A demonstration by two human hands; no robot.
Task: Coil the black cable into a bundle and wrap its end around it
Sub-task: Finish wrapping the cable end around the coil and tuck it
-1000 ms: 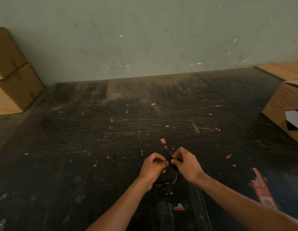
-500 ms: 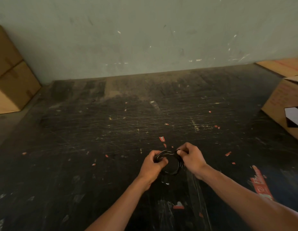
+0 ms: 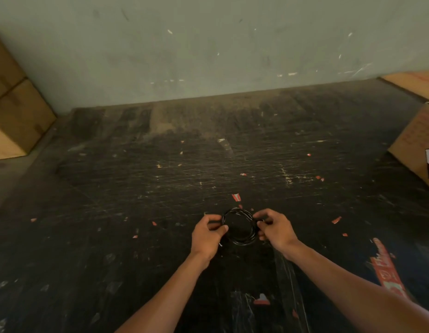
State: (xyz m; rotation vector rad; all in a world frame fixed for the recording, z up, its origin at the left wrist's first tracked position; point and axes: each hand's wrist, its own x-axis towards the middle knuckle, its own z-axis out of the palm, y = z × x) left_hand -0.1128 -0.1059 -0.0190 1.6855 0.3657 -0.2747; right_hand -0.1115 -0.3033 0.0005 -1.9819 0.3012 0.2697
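The thin black cable (image 3: pixel 239 226), coiled into a round multi-loop ring, is held over the scratched black worktop (image 3: pixel 136 200). The left hand (image 3: pixel 207 236) pinches the ring's left side and the right hand (image 3: pixel 275 230) its right side, fingers closed on it. Compared with half a second ago, the hands sit farther apart and the ring faces the camera openly.

The brown cardboard box (image 3: pixel 415 143) is cut off at right; the coiled black cable's (image 3: pixel 239 240) end cannot be made out.
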